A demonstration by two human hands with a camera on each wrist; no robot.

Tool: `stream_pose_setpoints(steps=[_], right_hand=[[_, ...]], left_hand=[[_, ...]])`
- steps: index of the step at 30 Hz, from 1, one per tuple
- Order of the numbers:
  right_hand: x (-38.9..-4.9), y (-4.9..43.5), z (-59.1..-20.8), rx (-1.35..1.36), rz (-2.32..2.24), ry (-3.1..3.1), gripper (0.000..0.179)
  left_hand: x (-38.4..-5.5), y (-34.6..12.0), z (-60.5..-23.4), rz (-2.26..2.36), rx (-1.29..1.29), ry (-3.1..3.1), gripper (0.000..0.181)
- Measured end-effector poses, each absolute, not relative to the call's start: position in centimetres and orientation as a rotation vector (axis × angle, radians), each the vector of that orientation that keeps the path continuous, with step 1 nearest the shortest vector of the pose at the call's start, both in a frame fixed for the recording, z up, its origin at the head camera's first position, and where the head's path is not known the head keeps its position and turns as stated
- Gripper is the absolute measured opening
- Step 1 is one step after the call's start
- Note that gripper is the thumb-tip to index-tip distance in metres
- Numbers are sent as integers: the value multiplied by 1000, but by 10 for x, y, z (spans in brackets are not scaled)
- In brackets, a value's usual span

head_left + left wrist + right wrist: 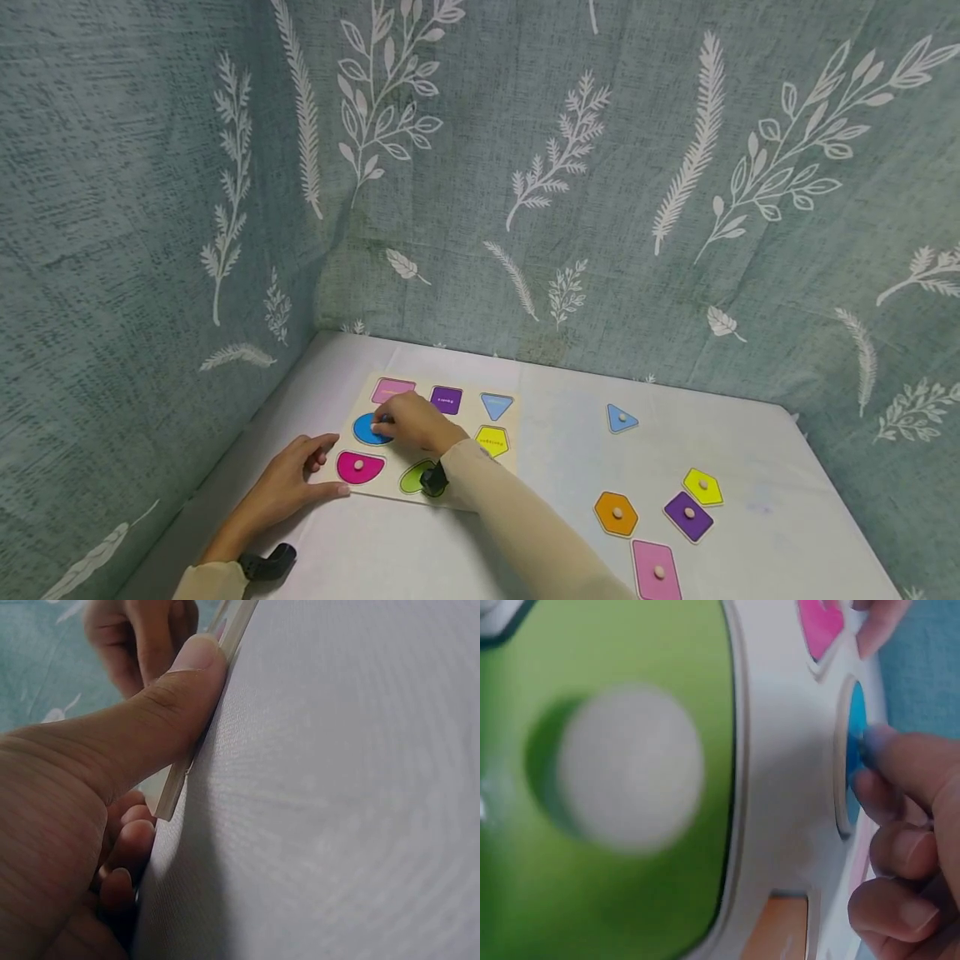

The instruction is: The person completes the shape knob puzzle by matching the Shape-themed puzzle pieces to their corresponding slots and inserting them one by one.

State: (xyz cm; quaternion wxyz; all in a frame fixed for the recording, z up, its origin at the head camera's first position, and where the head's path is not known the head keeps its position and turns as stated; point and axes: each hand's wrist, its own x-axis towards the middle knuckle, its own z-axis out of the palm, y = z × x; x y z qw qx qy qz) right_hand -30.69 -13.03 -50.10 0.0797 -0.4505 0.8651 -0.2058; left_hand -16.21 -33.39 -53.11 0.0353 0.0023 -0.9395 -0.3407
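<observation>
A wooden shape puzzle board (471, 402) lies flat on the white cloth. With thumb and fingertips my right hand (416, 421) pinches the knob of the blue round piece (363, 429), which sits at its recess. My left hand (288, 479) holds the board's near left corner, its thumb (196, 656) against the front edge and its fingers curled by the left side. Close to that hand a magenta rounded piece (369, 474) rests in the board. The green piece (667, 907), with its pale knob, lies under my right wrist, partly hidden by the wrist camera.
Loose knobbed pieces lie right of the board: a blue triangle (617, 423), an orange hexagon (609, 524), a yellow pentagon (697, 477), a purple square (680, 524) and a pink rectangle (651, 557). A leaf-patterned curtain (480, 183) rises behind the table and on the left.
</observation>
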Motion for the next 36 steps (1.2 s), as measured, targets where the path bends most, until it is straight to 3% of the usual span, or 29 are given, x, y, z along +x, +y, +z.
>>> stream_pose_setpoints(steps=[10, 23, 36], right_hand=[[-316, -103, -506, -1218, -780, 2592, 18], [-308, -105, -507, -1144, -767, 2619, 47], [-305, -116, -503, -1223, -729, 2647, 35]], left_hand=[[-163, -338, -533, -1047, 17, -2896, 89], [-163, -336, -533, -1087, 25, -2899, 92], [-164, -336, -534, -1060, 5, -2900, 90]])
